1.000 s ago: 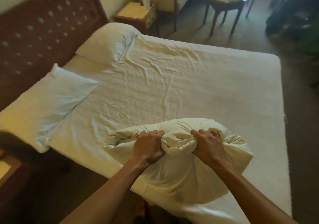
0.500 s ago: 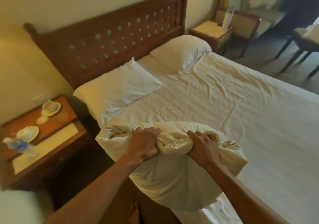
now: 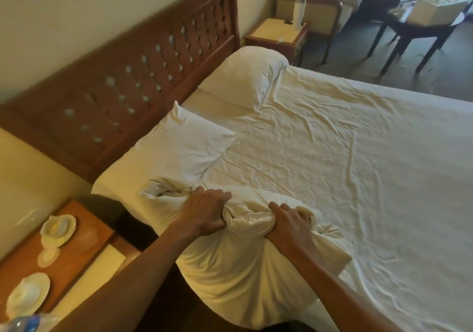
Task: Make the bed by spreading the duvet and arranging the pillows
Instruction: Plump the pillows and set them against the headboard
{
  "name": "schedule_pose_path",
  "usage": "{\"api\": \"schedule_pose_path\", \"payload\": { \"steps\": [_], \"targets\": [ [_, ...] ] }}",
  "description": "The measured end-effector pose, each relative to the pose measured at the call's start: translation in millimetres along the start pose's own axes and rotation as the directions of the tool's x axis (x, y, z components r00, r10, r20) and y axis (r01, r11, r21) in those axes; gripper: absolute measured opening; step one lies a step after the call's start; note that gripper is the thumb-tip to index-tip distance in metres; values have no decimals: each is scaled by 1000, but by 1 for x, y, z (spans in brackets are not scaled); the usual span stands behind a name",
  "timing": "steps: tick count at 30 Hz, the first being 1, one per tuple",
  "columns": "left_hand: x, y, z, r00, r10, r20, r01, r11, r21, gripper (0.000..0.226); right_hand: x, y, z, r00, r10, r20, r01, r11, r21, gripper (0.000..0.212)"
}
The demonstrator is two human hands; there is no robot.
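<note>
Lower left: nightstand [image 3: 64,242] with crockery, so I want no swinging that way. Left of centre: near pillow [image 3: 186,147] and far pillow [image 3: 245,75] lie against the headboard [image 3: 128,88]. Bottom centre: left hand [image 3: 204,214] is fisted around a gathered fold of the bundle [image 3: 230,275], which hangs over the bed's near edge; duvet or pillow, can't tell. Right hand [image 3: 289,221] is just beside it, fingers dug into the same fold. Right: wrinkled sheet [image 3: 358,178]. My call: lift it fully onto the mattress, find the corners, then open it toward frame right without dragging.
</note>
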State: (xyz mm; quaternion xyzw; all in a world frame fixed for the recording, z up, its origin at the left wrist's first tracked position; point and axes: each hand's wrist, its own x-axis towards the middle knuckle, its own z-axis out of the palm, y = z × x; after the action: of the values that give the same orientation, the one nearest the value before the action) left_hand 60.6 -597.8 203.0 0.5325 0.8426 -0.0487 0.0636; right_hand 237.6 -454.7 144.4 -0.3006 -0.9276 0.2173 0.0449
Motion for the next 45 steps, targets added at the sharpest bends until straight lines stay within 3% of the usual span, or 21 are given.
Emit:
{"api": "schedule_pose_path", "payload": {
  "steps": [14,25,28,30,34,39,41,43,45],
  "targets": [
    [146,-70,35,964,229,136,-221,973,-69,25,105,-2,30,964,266,20,-266,964,-12,25],
    [195,-98,22,879,392,271,-347,916,-200,25,139,-18,16,875,425,231,-425,904,-52,37],
    [215,-99,19,838,393,379,-318,916,-246,33,153,-9,11,840,440,316,-465,885,3,49],
    [238,-97,22,804,380,456,-289,922,-259,44,172,2,11,800,464,381,-511,859,27,69],
    [287,-93,48,785,361,504,-281,932,-230,50,215,32,31,777,475,414,-504,863,-44,91],
    [339,-92,77,861,304,409,-304,950,-67,67,266,68,56,796,481,367,-453,876,-164,84],
    [345,-95,88,923,275,270,-299,953,52,85,280,74,61,828,494,264,-456,869,-194,82],
    [339,-99,99,966,255,47,-258,964,63,91,286,74,66,850,517,104,-495,850,-178,85],
    [330,-102,115,973,226,-56,-226,974,9,89,287,72,74,837,545,53,-537,836,-112,89]
  ]
}}
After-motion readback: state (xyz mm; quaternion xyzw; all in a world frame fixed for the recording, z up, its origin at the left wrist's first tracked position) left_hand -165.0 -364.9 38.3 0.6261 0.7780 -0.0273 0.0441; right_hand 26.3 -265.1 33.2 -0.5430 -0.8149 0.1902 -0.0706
